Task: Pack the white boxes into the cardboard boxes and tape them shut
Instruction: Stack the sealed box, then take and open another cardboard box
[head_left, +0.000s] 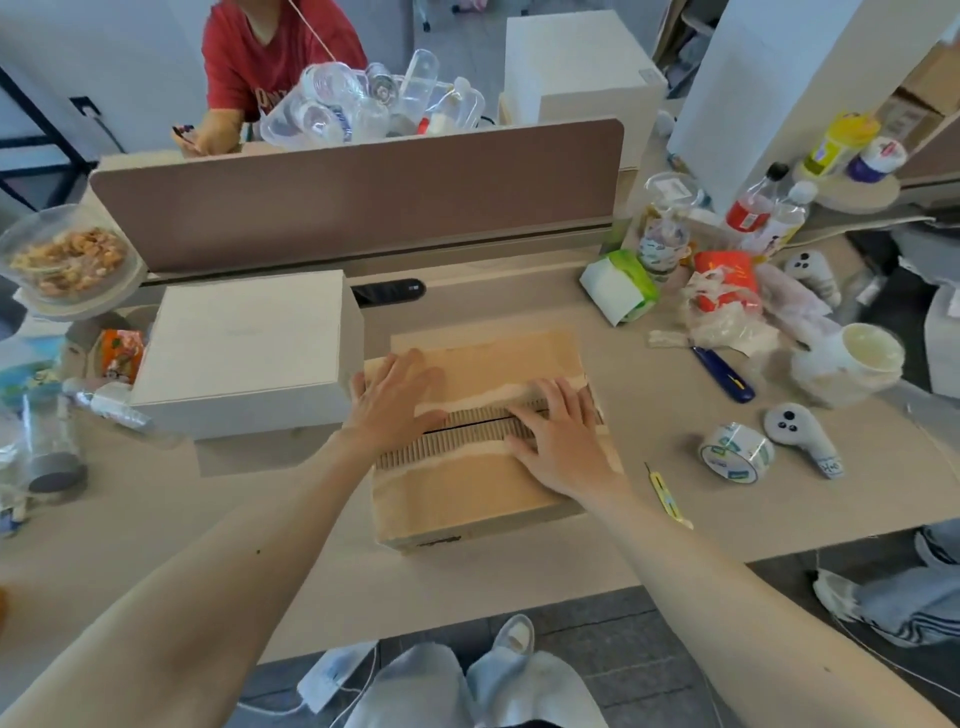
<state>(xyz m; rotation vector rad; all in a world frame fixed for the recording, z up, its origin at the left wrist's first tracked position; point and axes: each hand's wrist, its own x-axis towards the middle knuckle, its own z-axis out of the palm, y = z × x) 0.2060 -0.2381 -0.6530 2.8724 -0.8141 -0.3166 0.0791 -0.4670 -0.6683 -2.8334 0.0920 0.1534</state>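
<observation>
Cardboard box (467, 488): set at the middle of the desk (727, 525), with both top flaps folded down. They meet in a seam across the top, where the outer paper is torn and the ribbing is laid bare. No tape is seen on the seam.
Left hand (395, 400): laid flat on the far flap near the left end, fingers straight. Its grip is released and nothing is grasped.
Right hand (556, 436): pressed flat across the seam towards the right end, fingers spread. Its grip is likewise released.
Handling: the box is judged light and fairly stiff, though weakened along the torn seam. The flaps are likely to spring up if not held down. It is best taken by its side walls, not by the flaps.
Contents: hidden under the shut flaps, so whether a white box is inside cannot be told.
White box (244, 343): lid on, resting on the desk just beside the cardboard box's left side. It is judged rigid and smooth, and best lifted by two opposite sides.
Tape roll (735, 452): lying on the desk to the right, well apart from the box.
Other containers: a clear tub (283, 132) behind the divider is heaped with plastic bottles. A bowl (132, 275) at far left is filled with snacks.
</observation>
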